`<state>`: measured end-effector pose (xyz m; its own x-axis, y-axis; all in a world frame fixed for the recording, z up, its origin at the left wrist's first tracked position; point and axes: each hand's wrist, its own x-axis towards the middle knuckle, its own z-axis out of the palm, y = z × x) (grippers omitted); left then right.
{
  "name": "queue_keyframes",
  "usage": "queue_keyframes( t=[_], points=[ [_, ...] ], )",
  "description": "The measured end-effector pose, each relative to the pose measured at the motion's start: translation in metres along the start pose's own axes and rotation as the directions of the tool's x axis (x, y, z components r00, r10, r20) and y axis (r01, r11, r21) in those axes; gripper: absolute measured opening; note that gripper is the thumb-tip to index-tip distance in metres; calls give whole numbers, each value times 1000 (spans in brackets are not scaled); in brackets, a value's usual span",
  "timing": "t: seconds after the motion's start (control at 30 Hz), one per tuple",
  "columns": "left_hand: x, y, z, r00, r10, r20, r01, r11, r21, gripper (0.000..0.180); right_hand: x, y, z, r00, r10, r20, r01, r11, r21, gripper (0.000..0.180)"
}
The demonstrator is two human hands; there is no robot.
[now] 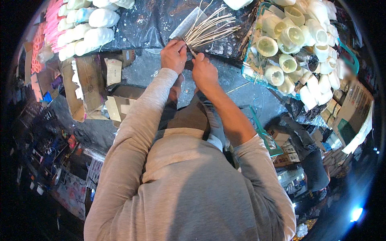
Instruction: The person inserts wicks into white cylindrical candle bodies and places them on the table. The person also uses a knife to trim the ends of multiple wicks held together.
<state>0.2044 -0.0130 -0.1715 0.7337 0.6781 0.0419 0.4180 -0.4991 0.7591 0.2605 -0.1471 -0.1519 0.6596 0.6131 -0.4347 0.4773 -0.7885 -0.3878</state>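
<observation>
On the dark plastic-covered table, a bundle of thin pale stick-like strands (211, 29) fans out away from me. Under its left side lies a flat grey plate (188, 23). My left hand (173, 55) is closed at the gathered near end of the strands, by the plate's lower corner; its fingertips hide what they pinch. Close on its right, my right hand (205, 71) is closed around a thin, short, rod-like thing (192, 52) that points at the left fingertips. Its kind is too small to tell.
A teal-rimmed crate (246, 66) full of hollow cream-coloured wax-like cups (290, 36) stands at the right. White wrapped bundles (103, 18) and pink rods (53, 22) lie at the far left. Open cardboard boxes (90, 86) stand left of my legs. Another person (307, 150) is at the lower right.
</observation>
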Motion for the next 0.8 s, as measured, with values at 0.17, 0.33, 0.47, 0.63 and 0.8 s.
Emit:
queue_keyframes(
  t=[0.17,0.33,0.47,0.63,0.8],
  points=[
    [2,0,-1,1000,28,-2,-28,999,24,15,-8,-1,2,1000,8,27,-9,1000,20,28],
    [3,-2,-1,999,23,29,-24,999,33,14,-8,-3,0,1000,11,24,-12,999,43,27],
    [3,-2,-1,999,29,38,-31,999,39,14,-1,-2,-2,1000,-18,0,18,995,94,28],
    [8,1,-4,997,51,50,-54,997,58,14,-4,1,-2,1000,18,12,-19,991,132,28],
    [3,1,-2,999,51,16,-51,999,2,11,-6,0,-1,998,57,21,-59,990,127,30]
  ],
)
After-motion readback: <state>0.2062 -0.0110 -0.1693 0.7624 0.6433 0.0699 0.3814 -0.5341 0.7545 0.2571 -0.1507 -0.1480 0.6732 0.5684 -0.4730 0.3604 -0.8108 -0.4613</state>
